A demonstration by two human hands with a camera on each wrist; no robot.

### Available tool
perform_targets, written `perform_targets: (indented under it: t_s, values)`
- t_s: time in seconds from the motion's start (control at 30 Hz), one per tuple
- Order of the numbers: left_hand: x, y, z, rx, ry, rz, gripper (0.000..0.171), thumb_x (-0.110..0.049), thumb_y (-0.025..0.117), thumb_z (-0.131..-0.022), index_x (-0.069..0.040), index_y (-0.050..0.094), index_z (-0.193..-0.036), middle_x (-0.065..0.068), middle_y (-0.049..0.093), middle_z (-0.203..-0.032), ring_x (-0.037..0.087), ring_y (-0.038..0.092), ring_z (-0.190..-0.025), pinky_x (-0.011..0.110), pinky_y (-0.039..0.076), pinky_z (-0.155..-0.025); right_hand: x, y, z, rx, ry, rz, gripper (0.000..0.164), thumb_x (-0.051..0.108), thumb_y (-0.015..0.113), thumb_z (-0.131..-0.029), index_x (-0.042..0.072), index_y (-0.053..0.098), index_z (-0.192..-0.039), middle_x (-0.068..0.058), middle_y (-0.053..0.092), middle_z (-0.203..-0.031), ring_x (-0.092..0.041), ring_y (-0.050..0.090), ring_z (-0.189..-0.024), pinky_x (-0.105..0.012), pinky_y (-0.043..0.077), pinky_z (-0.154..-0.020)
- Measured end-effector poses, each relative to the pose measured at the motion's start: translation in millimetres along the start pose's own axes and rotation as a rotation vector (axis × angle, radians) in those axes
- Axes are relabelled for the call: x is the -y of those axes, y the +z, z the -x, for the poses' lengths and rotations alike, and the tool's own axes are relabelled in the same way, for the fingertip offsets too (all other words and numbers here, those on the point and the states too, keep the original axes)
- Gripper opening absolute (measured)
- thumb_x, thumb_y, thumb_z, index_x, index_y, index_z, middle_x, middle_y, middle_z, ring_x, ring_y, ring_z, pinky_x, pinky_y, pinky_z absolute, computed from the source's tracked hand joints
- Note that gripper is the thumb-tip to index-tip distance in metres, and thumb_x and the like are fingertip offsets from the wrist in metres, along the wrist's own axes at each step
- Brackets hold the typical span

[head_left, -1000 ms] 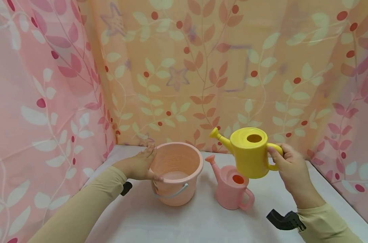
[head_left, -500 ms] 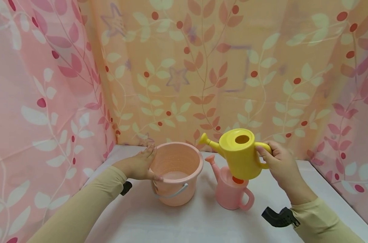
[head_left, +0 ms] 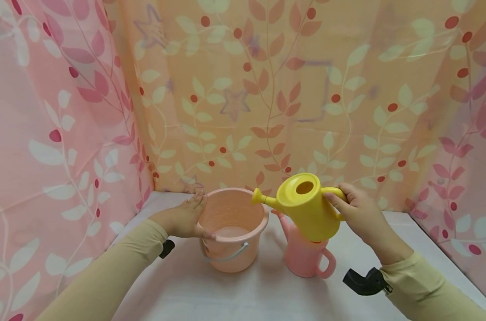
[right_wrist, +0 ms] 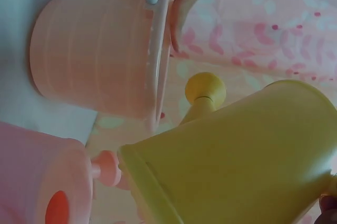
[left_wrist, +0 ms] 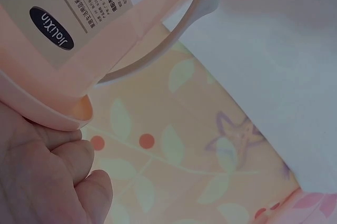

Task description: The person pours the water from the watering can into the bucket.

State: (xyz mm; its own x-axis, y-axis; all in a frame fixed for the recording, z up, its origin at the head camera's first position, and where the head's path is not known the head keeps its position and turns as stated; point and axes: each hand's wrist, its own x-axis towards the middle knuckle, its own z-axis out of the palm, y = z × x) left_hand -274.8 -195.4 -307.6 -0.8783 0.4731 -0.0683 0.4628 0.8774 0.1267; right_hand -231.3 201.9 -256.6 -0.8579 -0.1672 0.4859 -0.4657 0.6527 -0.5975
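A peach bucket (head_left: pixel 232 254) with a grey-blue handle stands upright on the table, printed label visible in the left wrist view. My left hand (head_left: pixel 182 218) holds its left rim, thumb at the near side; several bent fingers (left_wrist: pixel 79 163) sit by the rim. With my right hand (head_left: pixel 361 211) I grip the handle of a yellow watering can (head_left: pixel 308 209), raised and tilted to the left. Its spout head (head_left: pixel 259 196) reaches the bucket's right rim. Beneath the yellow can stands a pink watering can (head_left: pixel 303 256), its top partly hidden in the head view.
A white cloth covers the table (head_left: pixel 210 298). Patterned fabric (head_left: pixel 243 111) with leaves and berries hangs behind and on both sides. Black wrist mounts (head_left: pixel 365 281) sit at the sleeves.
My right hand has carried the yellow watering can left and tipped its spout downward, to the bucket's right rim. The left hand, bucket and pink can stay in place.
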Motion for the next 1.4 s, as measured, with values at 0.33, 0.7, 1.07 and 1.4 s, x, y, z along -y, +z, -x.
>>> perform_targets:
  t_s: [0.33,0.7,1.07,1.4]
  values:
    - [-0.4,0.1,0.6,-0.005,0.001,0.003,0.119,-0.074,0.053,-0.070,0.011,0.011,-0.141,0.027,0.003,-0.149,0.035,0.002,-0.138,0.051,0.013,-0.109,13,-4,-7,0.081,-0.028,0.065,0.031,0.036,0.054,-0.091,0.007,0.061,-0.098,-0.007,0.048,-0.072,-0.021,0.045,-0.069,-0.026,0.039,-0.055]
    - [-0.9,-1.3,0.9,0.001,0.008,0.007,0.117,-0.072,0.054,-0.071,0.011,0.011,-0.142,0.028,0.004,-0.148,0.036,0.002,-0.138,0.052,0.014,-0.108,19,-6,-13,0.118,-0.036,0.090,0.033,0.038,0.053,-0.091,0.007,0.060,-0.096,-0.006,0.049,-0.069,-0.021,0.046,-0.067,-0.026,0.040,-0.055]
    - [-1.4,-1.5,1.2,-0.006,0.018,-0.009,0.118,-0.074,0.052,-0.070,0.012,0.012,-0.141,0.029,0.005,-0.148,0.038,0.004,-0.137,0.053,0.014,-0.108,21,-7,-17,0.152,-0.007,0.086,0.035,0.039,0.053,-0.091,0.007,0.060,-0.102,-0.006,0.056,-0.078,-0.022,0.050,-0.075,-0.029,0.046,-0.064]
    - [-2.7,-2.2,2.3,-0.002,0.014,-0.006,0.117,-0.073,0.053,-0.071,0.012,0.011,-0.141,0.028,0.005,-0.148,0.037,0.003,-0.138,0.053,0.014,-0.108,25,-8,-20,0.164,-0.035,0.071,0.028,0.034,0.056,-0.090,0.007,0.055,-0.087,-0.006,0.050,-0.071,-0.021,0.047,-0.070,-0.027,0.044,-0.059]
